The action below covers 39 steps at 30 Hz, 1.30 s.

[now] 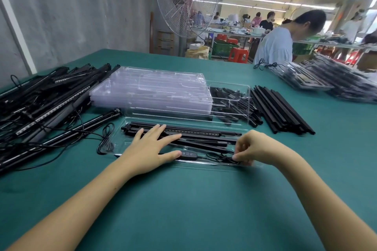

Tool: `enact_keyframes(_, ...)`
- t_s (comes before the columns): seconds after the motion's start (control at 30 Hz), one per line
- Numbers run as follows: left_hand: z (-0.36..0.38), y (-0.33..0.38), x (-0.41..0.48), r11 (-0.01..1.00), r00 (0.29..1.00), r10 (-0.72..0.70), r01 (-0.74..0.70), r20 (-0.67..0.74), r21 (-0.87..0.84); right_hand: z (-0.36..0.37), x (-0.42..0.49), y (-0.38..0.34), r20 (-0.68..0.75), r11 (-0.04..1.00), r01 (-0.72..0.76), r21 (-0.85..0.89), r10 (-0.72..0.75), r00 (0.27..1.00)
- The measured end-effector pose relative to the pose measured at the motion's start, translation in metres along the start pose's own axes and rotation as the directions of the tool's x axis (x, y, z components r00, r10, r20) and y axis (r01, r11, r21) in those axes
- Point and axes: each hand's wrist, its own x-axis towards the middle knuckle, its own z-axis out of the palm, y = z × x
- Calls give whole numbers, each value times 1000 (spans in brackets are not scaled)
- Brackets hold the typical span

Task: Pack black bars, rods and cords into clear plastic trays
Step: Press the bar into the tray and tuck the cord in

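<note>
Clear tray (122,150) on green worktop (183,199), holding black bars (204,131). Left hand (151,149): flat, fingers spread, pressing bars. Right hand (253,147): pinching black cord (220,158) at tray's near edge.

Before you a clear tray (204,166) lies flat on the table (183,199), running left to right. A black bar (204,131) and thinner rods (204,145) lie lengthwise in it. The cord (220,158) with its three-button control (187,154) runs along the near edge. Behind it stands a stack of empty trays (151,91), with loose rods (281,112) to its right.
</note>
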Motion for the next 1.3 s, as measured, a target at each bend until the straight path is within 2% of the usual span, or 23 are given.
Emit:
enact_keyframes(0.2,1,1,-1,1000,1000,-1,2,-9,30,3,7,-3,31,997,-42,-58,44,999)
enact_keyframes(0.33,1,2,-1,999,1000,4,-4,-16,33,-3,0,6,40,992,-29,120,24,999)
enact_keyframes(0.4,2,2,-1,999,1000,6,-5,-19,33,-5,-1,6,-13,986,-13,164,15,1000)
enact_keyframes(0.5,2,1,-1,999,1000,7,-7,-18,35,6,2,-7,-209,994,100,38,-90,974)
enact_keyframes(0.6,3,0,-1,999,1000,5,-5,-17,34,27,4,-23,-191,964,265,-21,-264,945)
enact_keyframes(0.67,3,0,-1,999,1000,1,0,-13,39,36,7,-27,-157,945,312,-100,-324,933)
enact_keyframes(0.9,3,-1,0,1000,1000,5,-4,-14,25,36,9,-24,-126,921,291,-260,-331,935)
enact_keyframes(1.13,4,0,-1,1000,1000,7,-6,-27,21,35,5,-29,-131,927,225,-300,-274,953)
enact_keyframes(1.3,4,-1,0,1000,1000,5,-5,-20,24,35,2,-29,-81,885,306,-350,-354,932)
